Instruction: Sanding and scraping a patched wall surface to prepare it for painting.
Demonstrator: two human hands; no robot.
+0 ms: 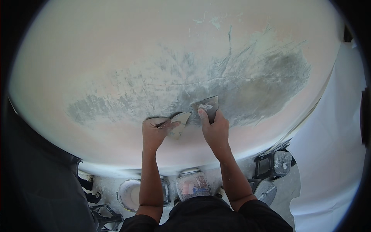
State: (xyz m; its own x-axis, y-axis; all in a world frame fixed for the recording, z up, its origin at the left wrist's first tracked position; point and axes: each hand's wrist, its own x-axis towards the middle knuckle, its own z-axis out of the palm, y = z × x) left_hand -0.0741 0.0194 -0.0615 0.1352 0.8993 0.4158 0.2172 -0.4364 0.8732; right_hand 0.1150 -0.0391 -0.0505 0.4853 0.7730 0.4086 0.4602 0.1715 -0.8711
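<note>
both forearms raised, left hand (155, 129) and right hand (215, 127) clenched

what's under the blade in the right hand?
The scraper blade in the right hand lies against grey filler on the pale wall. The patch beneath the blade is hidden.

Two bare forearms come up from the lower edge, both uncovered from just above the elbow to the wrist. The left hand (155, 129) and the right hand (215, 129) wear no gloves, rings or watch that can be made out. The sleeves (247, 207) are short, dark, near black, and end at the upper arms, one on each side. Between them the chest of the same dark garment (205, 216) fills the bottom middle as a plain rounded shape, with no print, buttons or seams visible. The fingers (201, 113) carry pale dusty smears.
</note>
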